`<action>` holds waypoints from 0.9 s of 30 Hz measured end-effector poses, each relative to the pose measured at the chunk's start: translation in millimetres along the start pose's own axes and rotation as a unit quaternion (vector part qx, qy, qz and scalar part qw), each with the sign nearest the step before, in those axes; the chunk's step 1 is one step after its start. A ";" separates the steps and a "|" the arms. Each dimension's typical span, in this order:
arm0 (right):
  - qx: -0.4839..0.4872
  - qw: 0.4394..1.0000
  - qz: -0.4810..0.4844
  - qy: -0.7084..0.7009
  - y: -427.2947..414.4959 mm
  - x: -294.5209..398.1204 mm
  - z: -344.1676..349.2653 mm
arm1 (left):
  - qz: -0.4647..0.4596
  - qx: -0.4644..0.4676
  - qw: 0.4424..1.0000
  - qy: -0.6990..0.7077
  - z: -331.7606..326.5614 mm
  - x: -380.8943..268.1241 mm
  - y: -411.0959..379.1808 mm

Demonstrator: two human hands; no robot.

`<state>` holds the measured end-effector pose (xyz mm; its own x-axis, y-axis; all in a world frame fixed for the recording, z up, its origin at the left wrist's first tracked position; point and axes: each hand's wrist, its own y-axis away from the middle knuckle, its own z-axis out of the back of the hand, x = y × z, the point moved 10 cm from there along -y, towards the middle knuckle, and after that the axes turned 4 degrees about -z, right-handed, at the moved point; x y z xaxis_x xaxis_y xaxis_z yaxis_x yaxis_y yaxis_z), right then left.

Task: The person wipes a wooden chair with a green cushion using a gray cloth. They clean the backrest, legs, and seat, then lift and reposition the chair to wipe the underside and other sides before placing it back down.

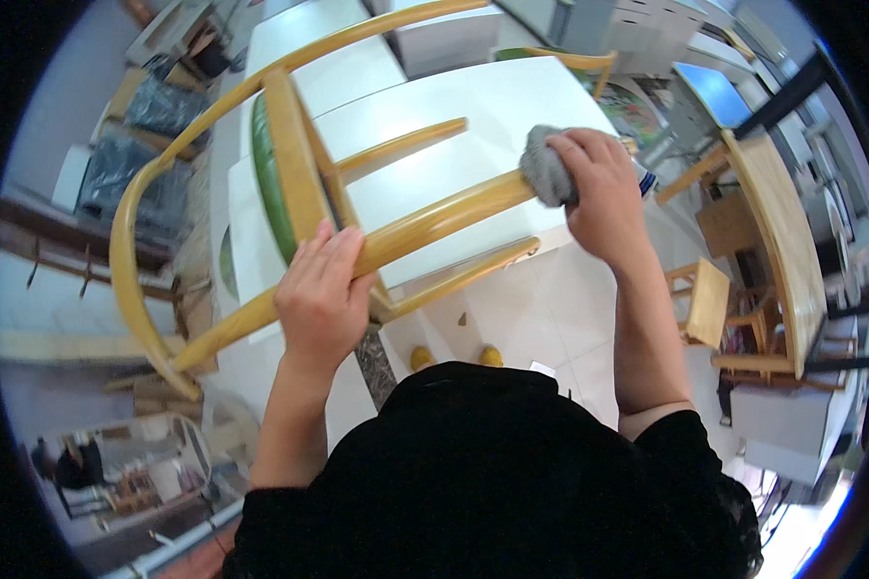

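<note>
A wooden armchair [434,217] with a curved top rail and a green seat pad [272,181] lies tipped over on a white table [478,94], its legs pointing to the right. My left hand [326,289] grips the chair's frame where a leg meets the seat. At the end of that same leg, my right hand [601,181] holds a grey cloth [547,166] bunched against the wood. Part of the cloth is hidden under my fingers.
Another chair [594,61] stands beyond the table's far edge. To the right are a wooden table frame [782,253] and a small wooden stool [706,304]. Plastic-wrapped items [127,174] stand at the left, near a mirror [137,470]. Tiled floor shows below the table.
</note>
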<state>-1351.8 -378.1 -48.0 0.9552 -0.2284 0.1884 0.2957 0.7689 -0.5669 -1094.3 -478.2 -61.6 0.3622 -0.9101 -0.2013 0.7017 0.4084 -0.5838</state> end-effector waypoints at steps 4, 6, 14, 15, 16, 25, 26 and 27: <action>0.065 0.982 0.159 -0.083 -8.9 119.9 -19.4 | 0.005 -0.034 0.999 0.025 10.2 1.7 -5.4; 0.053 0.965 0.209 -0.152 -8.1 160.9 -26.2 | 0.005 -0.055 0.998 0.043 14.9 7.5 -3.5; 0.071 0.908 0.076 -0.406 -80.7 135.2 -8.8 | 0.024 -0.015 0.999 -0.037 27.5 20.2 16.4; 0.046 0.911 0.133 -0.389 -83.7 158.8 -1.5 | 0.026 -0.019 0.999 -0.030 28.5 23.8 17.5; 0.015 0.911 0.186 -0.369 -84.1 181.7 5.0 | 0.039 -0.003 0.999 -0.011 25.6 29.4 18.7; 0.197 0.932 0.301 -0.047 -148.5 246.3 -139.1 | -0.004 -0.033 0.999 -0.003 29.6 35.9 21.9; 0.206 0.932 0.296 -0.043 -163.4 251.1 -151.7 | 0.004 -0.033 0.999 -0.004 31.7 39.8 23.4; 0.208 0.934 0.288 -0.030 -170.7 243.3 -157.5 | -0.002 -0.037 0.999 -0.016 24.6 38.6 24.3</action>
<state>-1167.4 -659.0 -31.7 0.9476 0.3194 -0.0010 -0.3110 0.9222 -0.2300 -1048.1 -501.7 -64.3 0.3786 -0.9090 -0.1744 0.6572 0.3967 -0.6408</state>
